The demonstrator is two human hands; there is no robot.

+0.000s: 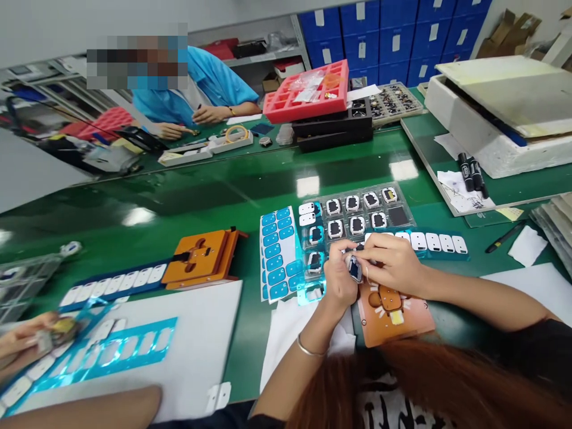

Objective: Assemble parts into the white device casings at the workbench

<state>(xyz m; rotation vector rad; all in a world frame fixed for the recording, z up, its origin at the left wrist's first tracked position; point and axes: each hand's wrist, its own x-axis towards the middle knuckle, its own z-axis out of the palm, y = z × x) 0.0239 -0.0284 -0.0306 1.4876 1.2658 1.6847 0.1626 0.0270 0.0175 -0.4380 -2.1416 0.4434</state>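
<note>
A small watch case (354,269) with a dark face sits tilted between my two hands. Fingers and thumb of my left hand (340,277) are closed around its left side. From the right, the fingertips of my right hand (386,259) pinch at its upper edge; what they hold there is partly hidden. Below my hands lies an orange fixture plate (388,325) with a brown bear figure. Just beyond them, a clear plastic tray (401,189) holds several white-rimmed watch cases (334,228). A strip of white adhesive pieces (433,241) on blue film runs right of my right hand.
Blue-and-white sticker sheets (273,256) lie left of the tray. Another orange fixture (196,259) stands farther left, near a co-worker's hand (31,339). Across the green table (232,202) sits another person in a blue shirt (214,77). Markers (471,173) and a foam box (496,143) are at right.
</note>
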